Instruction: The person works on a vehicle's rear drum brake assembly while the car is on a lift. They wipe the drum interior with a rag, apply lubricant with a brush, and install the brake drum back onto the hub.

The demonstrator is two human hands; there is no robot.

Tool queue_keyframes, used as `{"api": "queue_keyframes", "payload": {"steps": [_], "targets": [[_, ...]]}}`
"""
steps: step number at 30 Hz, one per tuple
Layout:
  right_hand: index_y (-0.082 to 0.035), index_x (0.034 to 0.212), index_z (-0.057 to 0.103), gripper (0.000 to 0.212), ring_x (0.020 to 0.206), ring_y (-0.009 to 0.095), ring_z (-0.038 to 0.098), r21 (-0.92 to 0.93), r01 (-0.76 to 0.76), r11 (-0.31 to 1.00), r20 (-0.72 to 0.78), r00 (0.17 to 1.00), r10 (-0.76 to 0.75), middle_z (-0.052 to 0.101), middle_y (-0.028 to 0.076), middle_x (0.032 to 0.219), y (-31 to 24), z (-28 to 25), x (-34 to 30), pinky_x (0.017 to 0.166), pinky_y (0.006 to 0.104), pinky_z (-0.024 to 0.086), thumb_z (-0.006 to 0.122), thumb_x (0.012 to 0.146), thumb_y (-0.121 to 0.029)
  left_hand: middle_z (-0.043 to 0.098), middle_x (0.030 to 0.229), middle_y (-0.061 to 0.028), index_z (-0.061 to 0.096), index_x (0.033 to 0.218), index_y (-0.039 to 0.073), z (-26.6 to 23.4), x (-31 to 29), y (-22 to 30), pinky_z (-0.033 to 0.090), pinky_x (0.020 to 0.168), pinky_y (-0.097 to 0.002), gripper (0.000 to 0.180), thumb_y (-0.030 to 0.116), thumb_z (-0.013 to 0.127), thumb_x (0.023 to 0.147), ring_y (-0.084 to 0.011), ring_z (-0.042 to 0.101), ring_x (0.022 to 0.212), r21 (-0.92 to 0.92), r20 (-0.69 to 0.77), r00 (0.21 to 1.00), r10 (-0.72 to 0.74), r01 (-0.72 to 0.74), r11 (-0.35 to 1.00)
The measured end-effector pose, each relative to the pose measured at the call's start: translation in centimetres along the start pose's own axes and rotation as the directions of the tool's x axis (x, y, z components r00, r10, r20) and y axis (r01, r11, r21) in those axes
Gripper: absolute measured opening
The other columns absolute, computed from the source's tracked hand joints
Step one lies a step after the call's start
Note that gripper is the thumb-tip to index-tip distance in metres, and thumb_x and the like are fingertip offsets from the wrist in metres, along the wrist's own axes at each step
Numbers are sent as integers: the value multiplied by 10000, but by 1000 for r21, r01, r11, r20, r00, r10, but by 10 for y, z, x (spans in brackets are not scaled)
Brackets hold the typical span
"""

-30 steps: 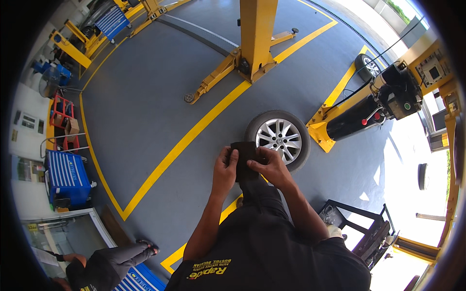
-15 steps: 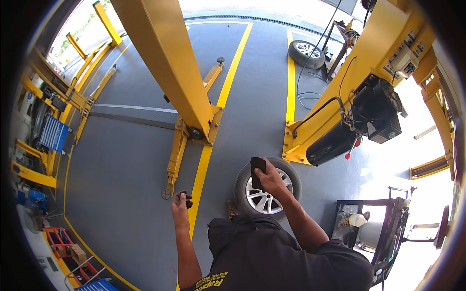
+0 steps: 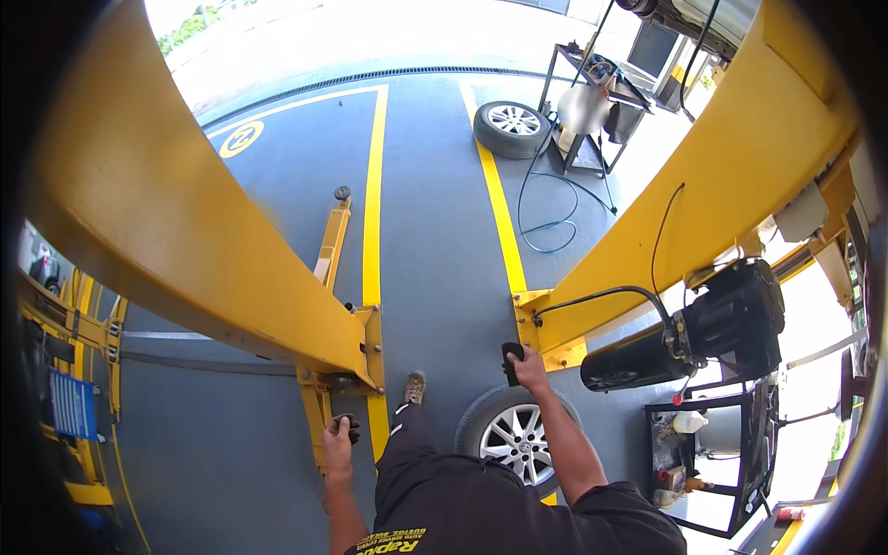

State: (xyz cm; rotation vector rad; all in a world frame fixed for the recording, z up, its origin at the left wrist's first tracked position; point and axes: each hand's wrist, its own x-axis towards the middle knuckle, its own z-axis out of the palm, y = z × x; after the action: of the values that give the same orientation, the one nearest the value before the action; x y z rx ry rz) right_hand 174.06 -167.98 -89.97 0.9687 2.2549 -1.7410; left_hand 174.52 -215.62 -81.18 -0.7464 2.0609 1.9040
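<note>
Both hands' small dark objects indistinct, left hand [image 3: 339, 437], right hand [image 3: 529, 368]

Garage bay, grey floor with yellow lines.
Spare wheel [image 3: 511, 129] upper centre beside blue hose [image 3: 541, 199]; black hydraulic pump [image 3: 689, 338] right; blue tool cabinet [image 3: 72, 404] far left.

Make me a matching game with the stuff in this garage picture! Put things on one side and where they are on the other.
Things:
1. near wheel
2. far wheel
3. blue hose
4. black motor

Places:
A. beside the metal cart
B. on the yellow lift post
C. under the right hand
D. looped on the floor

Pairs: 1-C, 2-A, 3-D, 4-B
</note>
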Motion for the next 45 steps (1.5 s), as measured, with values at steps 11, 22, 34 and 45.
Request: {"api": "queue_keyframes", "payload": {"steps": [11, 22, 34, 45], "targets": [[67, 1090, 761, 500, 1037, 395, 757, -318, -708, 630, -427, 701, 572, 767, 272, 1084, 153, 17, -33, 870, 485, 591, 883, 799, -321, 708, 970, -77, 601, 1237, 6, 188, 310, 240, 548, 741, -276, 218, 148, 564, 1076, -134, 662, 785, 167, 237, 957, 168, -210, 963], [94, 1086, 725, 435, 1072, 506, 701, -102, -799, 593, -529, 548, 647, 714, 362, 1105, 43, -1, 226, 910, 525, 555, 688, 783, -216, 748, 1050, -153, 644, 1277, 51, 507, 580, 373, 586, 869, -395, 310, 272, 620, 1060, -270, 739, 948, 472, 673, 721, 164, -589, 655], [-48, 1229, 722, 353, 1068, 429, 696, -188, 38, 981, -275, 957, -90, 744, 230, 1132, -465, -185, 851, 935, 484, 538, 631, 914, -179, 751, 901, -169, 606, 1304, -75, 481, 799, 347, 565, 618, -382, 375, 211, 591, 1062, -266, 749, 720, 610, 58, 916, -397, 282, 741], [-53, 1174, 756, 308, 1061, 417, 707, -237, -84, 968, -506, 861, -49, 759, 219, 1086, -623, -305, 1138, 931, 458, 541, 639, 906, -147, 760, 975, -154, 703, 1194, -64, 764, 1039, 515, 582, 710, -370, 300, 177, 603, 1046, -229, 733, 807, 815, 288, 780, -556, 106, 570]]}}
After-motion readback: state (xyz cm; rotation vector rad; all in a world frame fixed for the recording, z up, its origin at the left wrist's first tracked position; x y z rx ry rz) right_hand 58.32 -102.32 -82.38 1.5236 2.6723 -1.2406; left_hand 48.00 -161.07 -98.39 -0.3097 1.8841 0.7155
